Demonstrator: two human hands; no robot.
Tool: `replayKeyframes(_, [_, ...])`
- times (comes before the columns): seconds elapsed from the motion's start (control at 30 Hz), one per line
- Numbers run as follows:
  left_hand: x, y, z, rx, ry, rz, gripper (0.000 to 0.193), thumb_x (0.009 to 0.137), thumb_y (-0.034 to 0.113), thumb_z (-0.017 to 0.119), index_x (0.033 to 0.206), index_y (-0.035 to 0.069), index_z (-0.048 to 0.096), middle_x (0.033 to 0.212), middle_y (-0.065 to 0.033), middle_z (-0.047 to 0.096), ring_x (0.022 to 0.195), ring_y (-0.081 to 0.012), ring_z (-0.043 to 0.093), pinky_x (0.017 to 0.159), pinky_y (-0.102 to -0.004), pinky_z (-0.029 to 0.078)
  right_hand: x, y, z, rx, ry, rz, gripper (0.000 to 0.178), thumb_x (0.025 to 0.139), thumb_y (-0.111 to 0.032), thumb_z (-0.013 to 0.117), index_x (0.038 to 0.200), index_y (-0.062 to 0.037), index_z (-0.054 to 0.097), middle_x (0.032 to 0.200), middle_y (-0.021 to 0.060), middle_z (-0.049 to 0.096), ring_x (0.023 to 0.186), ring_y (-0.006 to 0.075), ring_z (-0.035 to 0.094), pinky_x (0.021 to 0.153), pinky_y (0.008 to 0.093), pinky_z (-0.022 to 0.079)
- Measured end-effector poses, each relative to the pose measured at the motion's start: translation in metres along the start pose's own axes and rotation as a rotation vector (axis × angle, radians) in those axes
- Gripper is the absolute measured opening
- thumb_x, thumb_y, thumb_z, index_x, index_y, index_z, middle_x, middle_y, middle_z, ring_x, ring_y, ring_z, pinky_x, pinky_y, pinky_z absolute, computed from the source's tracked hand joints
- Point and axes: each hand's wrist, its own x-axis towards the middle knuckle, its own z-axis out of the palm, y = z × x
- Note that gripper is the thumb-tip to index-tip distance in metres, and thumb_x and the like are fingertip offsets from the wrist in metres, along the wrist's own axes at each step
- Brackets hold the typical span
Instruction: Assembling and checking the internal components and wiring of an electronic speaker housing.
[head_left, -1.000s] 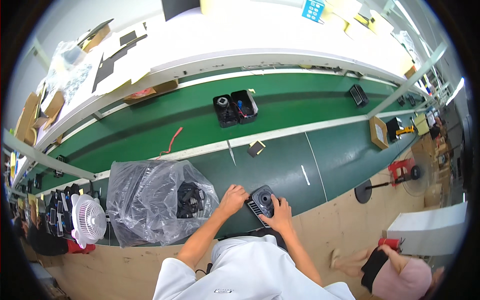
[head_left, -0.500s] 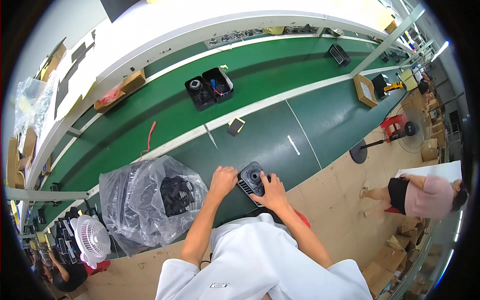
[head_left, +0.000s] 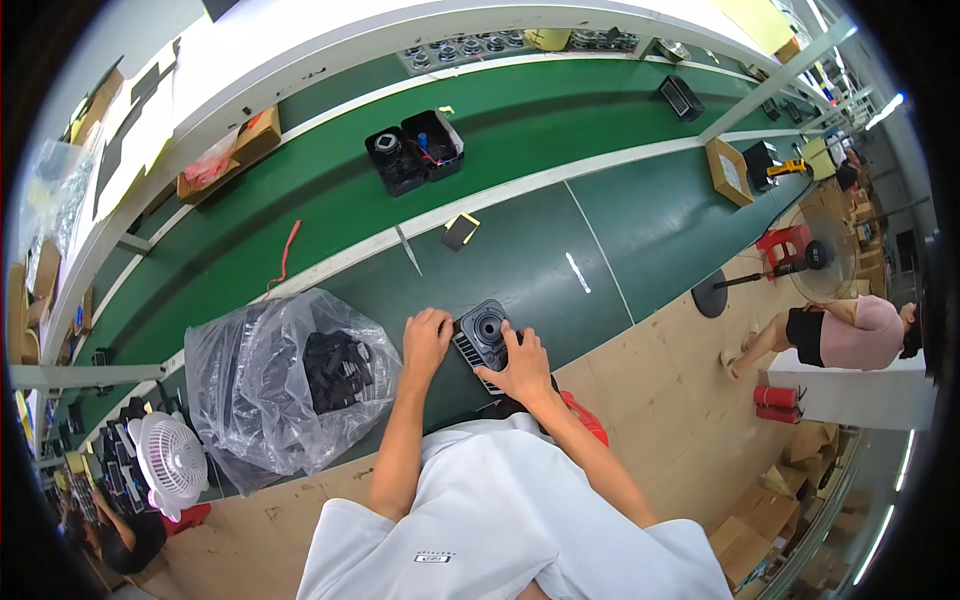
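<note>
A black plastic housing (head_left: 489, 322) with a round ringed opening and a slotted side lies on the dark green bench in front of me. My right hand (head_left: 522, 368) is closed around its right side, thumb at the near edge and fingers over the top. Beside the housing's left edge is my left hand (head_left: 427, 343), its fingers curled together; anything inside them is hidden. To the left of that hand stands a clear plastic bag (head_left: 240, 385) with black parts (head_left: 338, 370) in its mouth.
Tweezers (head_left: 408, 250) and a dark square pad (head_left: 460, 232) lie beyond my hands. An open black case (head_left: 397, 165) sits on the brighter green strip behind. A white fan (head_left: 172, 462) stands left; a person in pink (head_left: 860, 330) walks on the right. Another person sits far left.
The view has shifted slightly, so the bench things sit a little left. My hands stay at the housing. The person in pink has moved, and red cylinders now show beside them.
</note>
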Motion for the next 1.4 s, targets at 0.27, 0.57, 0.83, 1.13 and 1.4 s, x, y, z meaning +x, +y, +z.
replayKeyframes(0.27, [-0.024,-0.003,-0.024,-0.039,0.142,-0.117,0.014,0.081,0.003,0.066,0.094,0.005,0.069,0.095,-0.0108,0.066,0.099,-0.0309,0.060,0.088,-0.0412,0.044,-0.001,-0.001,0.003,0.002,0.029,-0.031,0.093,0.067,-0.055,0.080,0.140,-0.0073,0.049,0.119,0.0215,0.050,0.107,0.0368,0.052,0.087,0.0453,0.044])
replayKeyframes(0.57, [-0.005,0.002,-0.025,0.071,-0.087,0.173,0.031,0.074,0.007,0.074,0.104,0.009,0.069,0.106,-0.0052,0.066,0.115,-0.0298,0.055,0.098,-0.0451,0.039,-0.002,0.000,0.001,0.015,0.047,-0.031,0.092,0.067,-0.053,0.081,0.140,-0.0067,0.049,0.119,0.0224,0.050,0.108,0.0377,0.052,0.088,0.0458,0.044])
replayKeyframes(0.83, [-0.039,0.009,0.033,-0.746,-0.038,-0.860,0.053,0.091,0.024,0.071,0.132,0.000,0.048,0.131,-0.0148,0.056,0.125,-0.0252,0.050,0.105,-0.0433,0.038,-0.001,-0.011,0.003,0.057,0.112,0.081,0.090,0.070,-0.050,0.079,0.143,-0.0078,0.045,0.118,0.0257,0.049,0.106,0.0409,0.052,0.086,0.0488,0.045])
replayKeyframes(1.13, [-0.023,0.048,0.039,-1.032,-0.140,-1.030,0.093,0.079,0.039,0.081,0.141,-0.007,0.029,0.134,-0.0246,0.047,0.122,-0.0319,0.051,0.101,-0.0387,0.045,-0.025,-0.029,0.002,-0.112,0.011,-0.006,0.096,0.071,-0.043,0.080,0.151,-0.0165,0.034,0.121,0.0285,0.043,0.106,0.0451,0.050,0.086,0.0488,0.046])
replayKeyframes(1.4, [-0.021,0.087,-0.024,-0.442,-0.272,-0.356,0.099,0.060,0.025,0.090,0.139,-0.001,0.036,0.134,-0.0244,0.047,0.125,-0.0418,0.048,0.107,-0.0455,0.038,-0.050,0.007,-0.048,0.634,0.320,-0.038,0.038,0.093,-0.020,0.057,0.124,0.0015,0.054,0.120,0.0194,0.054,0.108,0.0325,0.056,0.091,0.0396,0.047])
